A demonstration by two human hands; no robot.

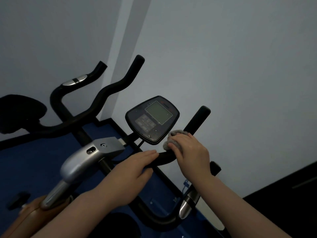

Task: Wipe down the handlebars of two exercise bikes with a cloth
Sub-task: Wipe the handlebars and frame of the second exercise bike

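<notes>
A pale grey wall stands behind. Well left of the fingers is the far bike's curved black handlebar (103,93). The left hand (132,170) lies nearly straight-fingered on the near bike's black tubular handlebar (164,156). Just past its fingertips, the right hand (190,152) curls round a fluffy grey cloth (171,136) on the bend. The wipe will likely go best with the cloth wrapped fully round the bar and slid up the grip.

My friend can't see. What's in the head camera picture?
A right hand holds a grey cloth on a black exercise bike handlebar while the left hand rests on the same bar. The console sits above; a second bike's handlebar stands farther left.
</notes>
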